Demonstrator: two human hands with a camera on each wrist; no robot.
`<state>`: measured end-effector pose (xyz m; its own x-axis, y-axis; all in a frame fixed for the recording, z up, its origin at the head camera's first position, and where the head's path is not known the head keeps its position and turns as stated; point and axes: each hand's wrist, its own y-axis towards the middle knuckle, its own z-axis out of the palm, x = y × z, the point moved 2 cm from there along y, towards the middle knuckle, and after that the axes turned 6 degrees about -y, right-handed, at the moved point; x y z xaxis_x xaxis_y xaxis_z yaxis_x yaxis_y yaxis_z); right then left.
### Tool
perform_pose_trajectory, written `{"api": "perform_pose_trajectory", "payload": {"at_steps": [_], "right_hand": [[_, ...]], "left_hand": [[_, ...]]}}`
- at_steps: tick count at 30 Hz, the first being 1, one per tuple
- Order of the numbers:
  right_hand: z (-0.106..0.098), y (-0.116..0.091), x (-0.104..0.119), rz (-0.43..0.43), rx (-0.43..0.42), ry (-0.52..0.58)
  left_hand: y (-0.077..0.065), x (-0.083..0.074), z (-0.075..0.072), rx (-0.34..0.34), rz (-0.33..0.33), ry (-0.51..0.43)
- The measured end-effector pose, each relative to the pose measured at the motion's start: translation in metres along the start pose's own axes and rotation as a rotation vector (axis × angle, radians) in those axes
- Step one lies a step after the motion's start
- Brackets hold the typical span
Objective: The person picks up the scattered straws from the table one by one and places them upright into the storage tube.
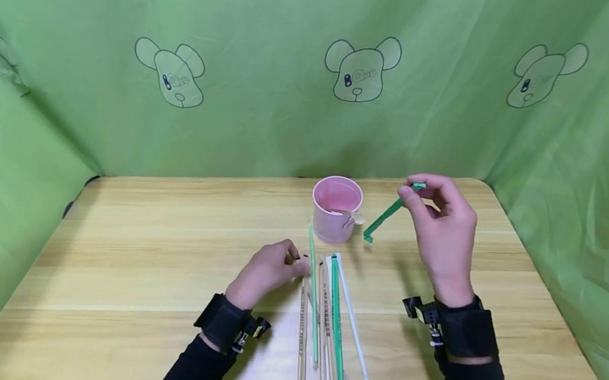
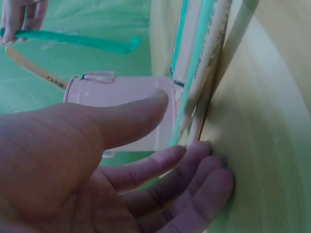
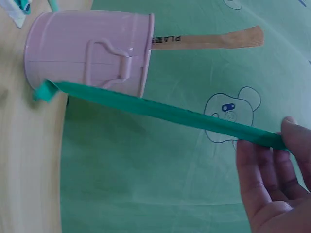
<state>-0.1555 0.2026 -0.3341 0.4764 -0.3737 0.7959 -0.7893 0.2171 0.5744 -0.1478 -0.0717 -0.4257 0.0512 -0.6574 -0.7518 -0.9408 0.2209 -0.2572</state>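
My right hand [image 1: 443, 239] pinches the upper end of a green paper-wrapped straw [image 3: 170, 111]. The straw slants down to a folded tip, in the air beside a pink bucket [image 1: 332, 228]. A brown paper-wrapped straw [image 3: 194, 41] sticks out over the bucket's rim. On the table, my left hand [image 1: 269, 268] is at the upper end of a row of straws, fingertips close by a brown-wrapped straw [image 1: 301, 329] and a pale green straw [image 1: 315, 299]. In the left wrist view its thumb stands apart from the loosely bent fingers, with nothing between them.
Beside these lie several more straws, among them a green-wrapped one [image 1: 335, 320] and a white-wrapped one [image 1: 350, 310] at the right edge of the row. The wooden table [image 1: 149, 247] is bounded by green cloth walls [image 1: 272, 84] at the back and sides.
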Motion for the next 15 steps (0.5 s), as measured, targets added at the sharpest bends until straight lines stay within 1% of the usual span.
{"api": "perform_pose_trajectory", "payload": {"at_steps": [3,7,12,15], "right_hand": [[0.001,0.002,0.005,-0.040,-0.074,0.034],[0.003,0.004,0.012,-0.098,-0.156,0.094],[0.009,0.006,0.023,-0.161,-0.217,0.206],[0.015,0.007,0.028,-0.189,-0.224,0.256]], "left_hand": [[0.000,0.000,0.003,-0.011,0.012,0.007],[-0.001,-0.001,0.006,-0.042,0.018,0.025],[-0.001,-0.003,0.009,-0.065,0.034,0.046],[0.000,-0.005,0.011,-0.070,0.048,0.063]]}}
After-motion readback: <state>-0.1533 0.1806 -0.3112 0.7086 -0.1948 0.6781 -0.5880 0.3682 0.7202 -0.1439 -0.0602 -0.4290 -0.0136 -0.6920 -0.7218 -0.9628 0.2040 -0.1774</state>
